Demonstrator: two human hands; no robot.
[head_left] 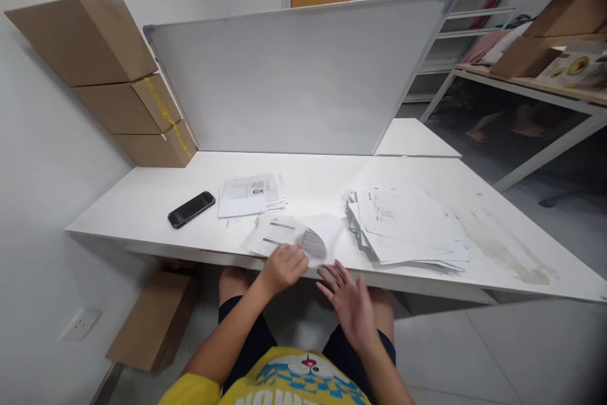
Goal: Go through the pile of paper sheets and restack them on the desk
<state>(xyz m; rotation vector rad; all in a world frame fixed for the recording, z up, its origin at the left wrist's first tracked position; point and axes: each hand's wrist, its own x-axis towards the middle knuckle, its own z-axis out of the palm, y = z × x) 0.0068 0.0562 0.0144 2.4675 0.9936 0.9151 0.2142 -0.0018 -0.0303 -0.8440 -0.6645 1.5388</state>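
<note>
A printed sheet of paper [270, 237] lies at the desk's front edge, its right part curled over and blurred. My left hand [286, 266] is closed on the near edge of this sheet, knuckles up. Just right of it, my right hand [349, 304] is held in front of the edge with its fingers spread, close to the paper's lower right corner and holding nothing. A small stack of papers [249, 193] sits behind the sheet to the left. To the right lies a larger, uneven pile of papers [408, 228].
A black phone [191, 209] rests on the white desk's left side. Stacked cardboard boxes [128, 86] stand at the back left beside a whiteboard [298, 83]. Another cardboard box [152, 320] is on the floor. A second table [535, 86] with boxes stands at right.
</note>
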